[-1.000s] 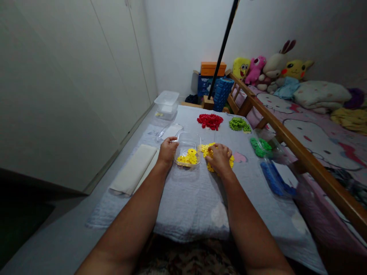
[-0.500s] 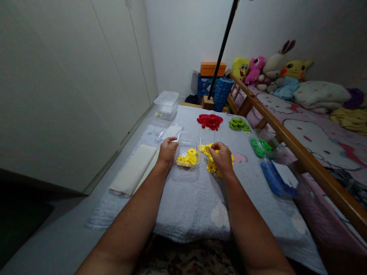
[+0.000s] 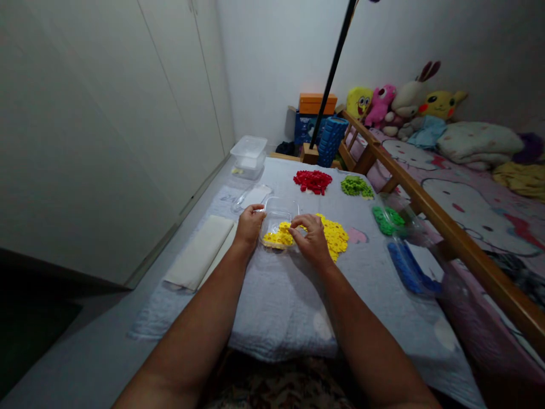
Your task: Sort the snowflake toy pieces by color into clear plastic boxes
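Observation:
My left hand point(image 3: 250, 223) grips the left rim of a clear plastic container point(image 3: 272, 205), thumb and fingers closed on its edge. Yellow flower-shaped plastic pieces point(image 3: 277, 236) lie in the bottom of that container. Over its right side is my right hand point(image 3: 310, 236), thumb and fingertips pinched together. A yellow piece seems to be at those fingertips, though it blends with the yellow ones behind. Just right of the container, partly covered by my right hand, spreads a pile of yellow flower-shaped pieces point(image 3: 336, 236).
Red pieces point(image 3: 313, 181) and light green pieces point(image 3: 356, 186) lie in heaps at the back. Containers of green pieces point(image 3: 387, 220) and blue pieces point(image 3: 409, 270) line the right edge by the wooden bed rail point(image 3: 426, 193). Folded cream cloth point(image 3: 199, 250) and stacked clear containers point(image 3: 248, 154) are left.
My right hand has moved left from the yellow pile to over the container's right side, uncovering more of the pile. My left hand still holds the rim.

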The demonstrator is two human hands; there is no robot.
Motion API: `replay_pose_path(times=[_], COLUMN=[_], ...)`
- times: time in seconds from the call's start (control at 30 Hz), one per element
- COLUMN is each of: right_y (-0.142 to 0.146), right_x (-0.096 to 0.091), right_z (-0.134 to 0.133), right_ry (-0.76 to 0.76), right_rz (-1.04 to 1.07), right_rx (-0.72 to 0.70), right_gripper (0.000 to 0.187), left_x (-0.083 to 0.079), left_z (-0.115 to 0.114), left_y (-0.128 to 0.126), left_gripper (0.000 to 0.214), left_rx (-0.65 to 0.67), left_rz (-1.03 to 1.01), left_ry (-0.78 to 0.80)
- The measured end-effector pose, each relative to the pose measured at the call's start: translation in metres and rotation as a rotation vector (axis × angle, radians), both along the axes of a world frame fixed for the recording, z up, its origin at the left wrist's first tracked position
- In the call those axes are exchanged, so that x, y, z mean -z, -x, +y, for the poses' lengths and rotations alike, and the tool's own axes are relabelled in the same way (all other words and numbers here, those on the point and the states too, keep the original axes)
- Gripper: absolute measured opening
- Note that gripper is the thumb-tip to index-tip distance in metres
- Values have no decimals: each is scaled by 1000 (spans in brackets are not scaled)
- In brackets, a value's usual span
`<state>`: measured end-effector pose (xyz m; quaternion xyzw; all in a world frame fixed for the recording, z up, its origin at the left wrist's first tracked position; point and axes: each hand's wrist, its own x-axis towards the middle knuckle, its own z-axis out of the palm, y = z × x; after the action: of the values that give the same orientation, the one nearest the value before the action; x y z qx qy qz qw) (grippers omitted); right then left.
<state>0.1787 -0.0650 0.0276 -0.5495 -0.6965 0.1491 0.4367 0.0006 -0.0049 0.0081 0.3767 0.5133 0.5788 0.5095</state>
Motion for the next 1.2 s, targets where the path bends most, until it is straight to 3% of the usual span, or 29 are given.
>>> replay_pose_path(times=[0.23,0.43,0.6,0.77,0.93,1.2], right_y=[3,-6,-36,-64,-67,-60], right_x=[4,5,5,14,21,25], right_z=[1,3,13,19,18,21], right_ry=[94,55,56,209,262,228], right_rz=[-101,-137,-208,-393,-526,-528], right_rx=[35,88,264,447,404,426], right_gripper=[9,17,21,27,23,23], left_x=[-2,-6,-9,-7,-7,-5], left_z=[1,-2,-4,-2,-2,-1], left_y=[0,-1,-1,0,0,0], left_gripper=[42,42,41,40,41,42], left_rx=[-3,-4,5,-3,-2,5], left_rz=[-3,7,5,9,8,-7], left_ry=[1,19,26,25,21,26])
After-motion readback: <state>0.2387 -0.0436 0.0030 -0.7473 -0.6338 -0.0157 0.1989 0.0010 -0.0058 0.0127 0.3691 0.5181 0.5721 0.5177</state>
